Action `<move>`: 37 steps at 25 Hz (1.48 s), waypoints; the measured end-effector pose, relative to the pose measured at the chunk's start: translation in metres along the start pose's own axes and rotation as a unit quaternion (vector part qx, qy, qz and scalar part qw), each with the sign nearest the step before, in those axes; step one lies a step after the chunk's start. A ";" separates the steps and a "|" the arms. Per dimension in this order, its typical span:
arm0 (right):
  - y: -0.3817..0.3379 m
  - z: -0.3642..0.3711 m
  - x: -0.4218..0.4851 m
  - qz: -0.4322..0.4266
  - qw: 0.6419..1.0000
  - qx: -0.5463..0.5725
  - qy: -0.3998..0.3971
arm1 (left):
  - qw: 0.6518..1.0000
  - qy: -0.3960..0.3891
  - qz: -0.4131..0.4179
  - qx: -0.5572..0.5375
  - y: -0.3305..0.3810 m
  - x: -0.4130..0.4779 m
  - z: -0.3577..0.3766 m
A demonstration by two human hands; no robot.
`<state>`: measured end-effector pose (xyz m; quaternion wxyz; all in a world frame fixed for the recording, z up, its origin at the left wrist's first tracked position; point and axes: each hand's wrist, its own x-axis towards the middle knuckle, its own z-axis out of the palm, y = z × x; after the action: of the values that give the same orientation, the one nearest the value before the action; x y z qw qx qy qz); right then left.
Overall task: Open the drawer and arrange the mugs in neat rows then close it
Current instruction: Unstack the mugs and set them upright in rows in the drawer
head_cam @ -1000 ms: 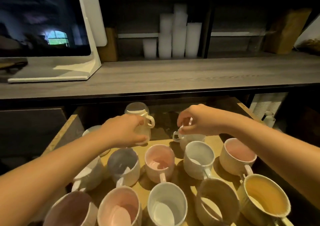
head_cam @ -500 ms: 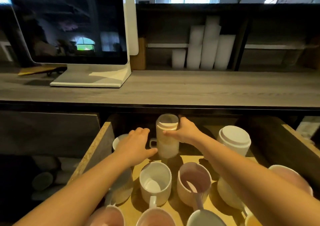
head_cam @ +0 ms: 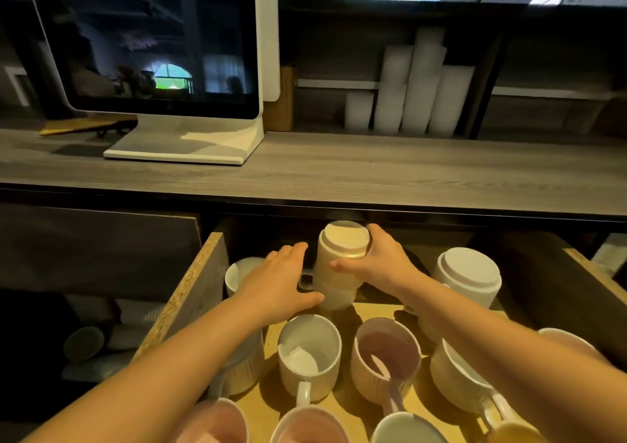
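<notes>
The drawer stands pulled out beneath the worktop, so the opening step is done; arranging is under way and closing is not yet done. The right hand is wrapped around an inverted cream mug, thumb on the near side and fingers curled over the far side; this mug sits stacked on another at the back centre of the drawer. The left hand lies spread and flat, its fingers beside the base of that stack, gripping nothing. A second inverted white mug stands at the back right. Counted: two inverted mugs, and at least nine upright ones visible in whole or part, including a white mug and a pink-lined mug in the middle row. The rows look roughly formed but uneven; handles point in differing directions, so alignment appears to remain.
</notes>
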<state>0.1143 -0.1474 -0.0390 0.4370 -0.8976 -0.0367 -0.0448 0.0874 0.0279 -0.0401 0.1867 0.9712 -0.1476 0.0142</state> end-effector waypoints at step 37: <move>-0.011 -0.095 -0.069 0.039 0.953 0.241 -0.181 | 0.939 -0.003 0.191 -0.285 0.039 -0.021 -0.030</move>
<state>0.0406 -0.2176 0.0202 0.6276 -0.7596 -0.0895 0.1454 0.0569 0.0106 0.0003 0.4486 0.8309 -0.3291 0.0042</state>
